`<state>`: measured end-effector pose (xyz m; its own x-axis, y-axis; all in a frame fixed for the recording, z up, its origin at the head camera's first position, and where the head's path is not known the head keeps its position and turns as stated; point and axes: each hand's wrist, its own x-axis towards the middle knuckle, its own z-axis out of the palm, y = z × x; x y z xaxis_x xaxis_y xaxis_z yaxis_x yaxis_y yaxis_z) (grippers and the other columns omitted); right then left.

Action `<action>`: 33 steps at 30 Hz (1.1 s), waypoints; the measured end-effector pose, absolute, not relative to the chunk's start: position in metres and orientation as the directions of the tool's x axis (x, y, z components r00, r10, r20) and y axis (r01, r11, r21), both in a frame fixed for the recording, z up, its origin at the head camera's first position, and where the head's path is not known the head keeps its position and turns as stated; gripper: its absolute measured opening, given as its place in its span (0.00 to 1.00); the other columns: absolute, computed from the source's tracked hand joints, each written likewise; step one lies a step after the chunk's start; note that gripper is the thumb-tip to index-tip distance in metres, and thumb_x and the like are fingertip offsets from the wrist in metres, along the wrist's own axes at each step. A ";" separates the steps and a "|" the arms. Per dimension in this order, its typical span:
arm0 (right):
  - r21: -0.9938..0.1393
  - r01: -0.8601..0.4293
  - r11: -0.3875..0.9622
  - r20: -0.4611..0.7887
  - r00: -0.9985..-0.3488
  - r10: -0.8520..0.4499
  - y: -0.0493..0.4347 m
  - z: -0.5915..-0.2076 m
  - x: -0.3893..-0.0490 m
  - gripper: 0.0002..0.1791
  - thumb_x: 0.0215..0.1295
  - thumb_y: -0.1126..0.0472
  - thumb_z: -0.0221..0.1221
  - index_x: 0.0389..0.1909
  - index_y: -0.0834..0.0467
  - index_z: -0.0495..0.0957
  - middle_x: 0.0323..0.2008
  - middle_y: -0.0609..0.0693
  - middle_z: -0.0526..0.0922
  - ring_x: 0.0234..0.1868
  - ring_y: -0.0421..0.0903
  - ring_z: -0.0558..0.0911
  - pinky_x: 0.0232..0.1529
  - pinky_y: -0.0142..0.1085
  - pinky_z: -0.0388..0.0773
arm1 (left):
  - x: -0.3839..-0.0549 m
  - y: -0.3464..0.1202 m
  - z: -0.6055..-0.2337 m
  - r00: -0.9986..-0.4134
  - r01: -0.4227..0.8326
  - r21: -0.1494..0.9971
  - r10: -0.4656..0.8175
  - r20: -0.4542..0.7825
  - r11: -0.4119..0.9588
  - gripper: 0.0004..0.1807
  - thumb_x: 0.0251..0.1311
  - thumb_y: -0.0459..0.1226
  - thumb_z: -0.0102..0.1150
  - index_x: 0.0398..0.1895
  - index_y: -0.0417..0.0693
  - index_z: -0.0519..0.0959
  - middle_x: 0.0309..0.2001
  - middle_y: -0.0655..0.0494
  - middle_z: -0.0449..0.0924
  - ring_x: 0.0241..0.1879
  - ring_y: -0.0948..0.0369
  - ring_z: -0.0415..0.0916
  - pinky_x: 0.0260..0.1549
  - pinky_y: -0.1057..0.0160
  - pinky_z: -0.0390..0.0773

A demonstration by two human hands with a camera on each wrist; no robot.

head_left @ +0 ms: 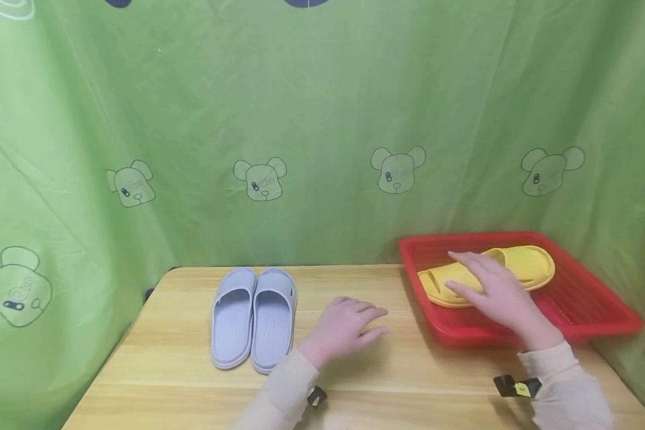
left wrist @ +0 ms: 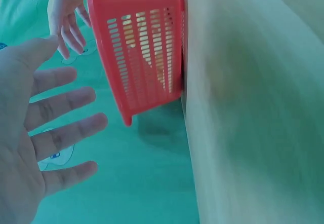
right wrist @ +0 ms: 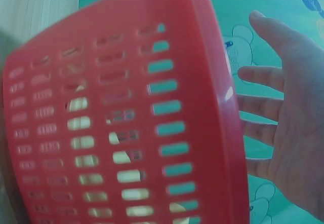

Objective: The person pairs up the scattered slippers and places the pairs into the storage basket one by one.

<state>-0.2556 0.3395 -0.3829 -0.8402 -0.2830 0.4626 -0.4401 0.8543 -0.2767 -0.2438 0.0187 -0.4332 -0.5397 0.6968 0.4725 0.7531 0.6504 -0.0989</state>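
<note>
My right hand [head_left: 497, 292] is held over the red plastic basket [head_left: 618, 319], its fingers extended and apart. It partly hides a yellow slipper [head_left: 532, 266] lying in the basket. In the right wrist view the fingers show beyond the basket's rim with nothing in their grasp. My left hand [head_left: 344, 328] hovers above the wooden table, between the basket and a pair of grey slippers [head_left: 271, 334]. Its fingers are spread and hold nothing, as the left wrist view shows. Both grey slippers sit side by side, toes toward the curtain.
The wooden table [head_left: 156, 364] reaches back to a green curtain [head_left: 322, 119] printed with bear heads, which also hangs along both sides. Slotted walls surround the basket, which stands at the table's right back. Dark straps show by both sleeves.
</note>
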 end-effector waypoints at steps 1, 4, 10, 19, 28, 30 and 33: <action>-0.272 -0.447 0.852 0.464 -0.837 -0.290 0.337 -0.383 -0.256 0.35 0.60 0.46 0.65 0.68 0.51 0.68 0.63 0.64 0.73 0.65 0.66 0.67 0.60 0.66 0.61 | -0.245 0.016 -0.433 -0.523 0.756 -0.109 0.696 0.493 0.645 0.22 0.68 0.58 0.49 0.56 0.61 0.79 0.49 0.66 0.85 0.49 0.66 0.82 0.55 0.60 0.78; -0.256 -0.471 0.844 0.475 -0.822 -0.314 0.329 -0.383 -0.257 0.34 0.60 0.46 0.65 0.66 0.52 0.70 0.63 0.63 0.73 0.65 0.66 0.67 0.60 0.65 0.63 | -0.247 0.006 -0.429 -0.494 0.756 -0.124 0.685 0.536 0.642 0.19 0.67 0.55 0.52 0.54 0.60 0.80 0.47 0.66 0.86 0.46 0.67 0.83 0.53 0.61 0.79; -0.226 -0.522 0.823 0.498 -0.788 -0.363 0.314 -0.386 -0.260 0.32 0.59 0.47 0.66 0.63 0.55 0.73 0.62 0.60 0.75 0.65 0.64 0.68 0.60 0.63 0.64 | -0.249 -0.012 -0.422 -0.487 0.752 -0.114 0.665 0.566 0.649 0.18 0.66 0.53 0.55 0.52 0.58 0.81 0.45 0.64 0.87 0.44 0.66 0.84 0.53 0.61 0.79; -0.210 -0.554 0.806 0.481 -0.776 -0.408 0.289 -0.388 -0.261 0.32 0.59 0.45 0.66 0.62 0.54 0.74 0.62 0.59 0.76 0.66 0.62 0.69 0.63 0.62 0.64 | -0.250 -0.042 -0.420 -0.474 0.705 -0.154 0.622 0.623 0.692 0.17 0.63 0.53 0.58 0.49 0.58 0.83 0.42 0.64 0.88 0.41 0.63 0.84 0.51 0.58 0.80; -0.184 -0.593 0.784 0.456 -0.758 -0.467 0.262 -0.389 -0.261 0.33 0.58 0.46 0.66 0.63 0.54 0.74 0.62 0.57 0.76 0.67 0.60 0.68 0.66 0.60 0.63 | -0.255 -0.070 -0.415 -0.428 0.686 -0.181 0.591 0.684 0.705 0.15 0.59 0.51 0.63 0.45 0.56 0.84 0.38 0.62 0.88 0.37 0.62 0.85 0.44 0.60 0.81; -0.176 -0.606 0.776 0.458 -0.748 -0.480 0.257 -0.390 -0.263 0.33 0.58 0.45 0.66 0.63 0.55 0.74 0.62 0.57 0.76 0.67 0.60 0.68 0.66 0.60 0.63 | -0.256 -0.076 -0.415 -0.424 0.686 -0.182 0.591 0.686 0.704 0.15 0.59 0.50 0.63 0.45 0.55 0.84 0.38 0.61 0.88 0.37 0.62 0.85 0.44 0.58 0.82; -0.164 -0.626 0.762 0.464 -0.731 -0.501 0.247 -0.392 -0.265 0.34 0.57 0.44 0.66 0.63 0.55 0.74 0.61 0.58 0.76 0.66 0.60 0.69 0.66 0.59 0.63 | -0.258 -0.086 -0.413 -0.421 0.689 -0.181 0.591 0.689 0.702 0.16 0.59 0.50 0.63 0.45 0.54 0.84 0.38 0.60 0.88 0.37 0.61 0.85 0.46 0.56 0.82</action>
